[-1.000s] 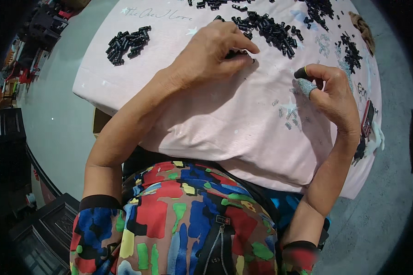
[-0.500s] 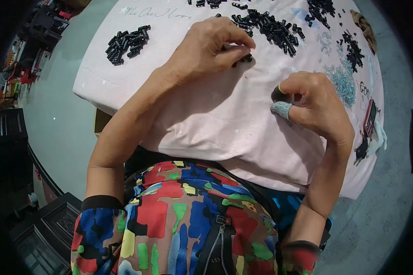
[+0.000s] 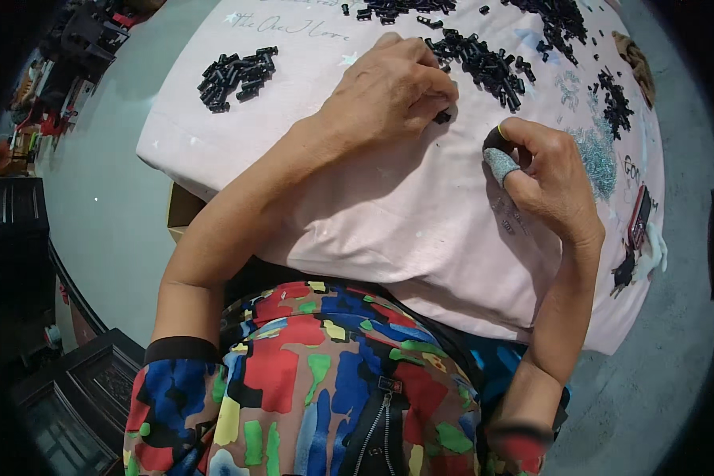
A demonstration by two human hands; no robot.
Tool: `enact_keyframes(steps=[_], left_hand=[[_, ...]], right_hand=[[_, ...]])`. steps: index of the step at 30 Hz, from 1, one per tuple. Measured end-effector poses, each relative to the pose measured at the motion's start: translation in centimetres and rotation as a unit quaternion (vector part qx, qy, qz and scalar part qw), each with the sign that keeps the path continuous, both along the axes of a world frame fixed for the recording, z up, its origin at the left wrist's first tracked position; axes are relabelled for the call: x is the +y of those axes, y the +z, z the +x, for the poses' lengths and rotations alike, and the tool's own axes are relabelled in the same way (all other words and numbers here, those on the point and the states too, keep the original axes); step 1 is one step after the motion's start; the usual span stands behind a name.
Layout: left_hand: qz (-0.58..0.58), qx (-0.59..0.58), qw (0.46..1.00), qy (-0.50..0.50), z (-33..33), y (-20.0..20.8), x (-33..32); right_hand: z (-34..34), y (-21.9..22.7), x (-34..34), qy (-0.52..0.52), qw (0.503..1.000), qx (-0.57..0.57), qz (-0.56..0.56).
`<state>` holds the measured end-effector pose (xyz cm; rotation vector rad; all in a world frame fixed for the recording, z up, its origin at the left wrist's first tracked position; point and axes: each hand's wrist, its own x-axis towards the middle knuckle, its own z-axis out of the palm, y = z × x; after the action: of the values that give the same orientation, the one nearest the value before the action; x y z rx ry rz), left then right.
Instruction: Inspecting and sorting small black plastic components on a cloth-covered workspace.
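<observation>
One visible black part point(image 3: 443, 117) is gripped in the left hand point(image 3: 397, 91) over pink cloth point(image 3: 357, 214); right hand point(image 3: 551, 174) pinched, contents I cannot tell. Black tubular pieces point(image 3: 484, 67) lie far, silvery pieces point(image 3: 596, 165) right.

My patch-printed fabric top point(image 3: 293, 373) mixes red, blue, green, yellow and brown, with black cuffs point(image 3: 184, 349) and a silver-toothed zip point(image 3: 385, 404); my right hand point(image 3: 554, 176) wears a grey thumb cover point(image 3: 500, 165) and yellow-rimmed black finger cover point(image 3: 493, 141).
</observation>
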<state>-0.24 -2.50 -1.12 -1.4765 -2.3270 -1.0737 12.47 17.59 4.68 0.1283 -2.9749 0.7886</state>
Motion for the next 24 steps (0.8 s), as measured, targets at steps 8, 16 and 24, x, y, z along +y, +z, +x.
enact_keyframes(steps=[8, 16, 24], left_hand=[[0.020, 0.010, 0.999, 0.041, -1.3, -0.2, 0.0], [-0.022, 0.000, 1.000, 0.003, 0.0, 0.6, 2.2], [0.039, -0.039, 0.997, -0.055, -0.7, 0.7, 2.0]], right_hand=[[-0.1, -0.8, -0.1, -0.063, 0.995, 0.050, -0.065], [-0.3, -0.8, 0.2, -0.074, 0.992, 0.066, -0.072], [-1.0, -1.4, 0.1, -0.065, 0.986, 0.103, -0.111]])
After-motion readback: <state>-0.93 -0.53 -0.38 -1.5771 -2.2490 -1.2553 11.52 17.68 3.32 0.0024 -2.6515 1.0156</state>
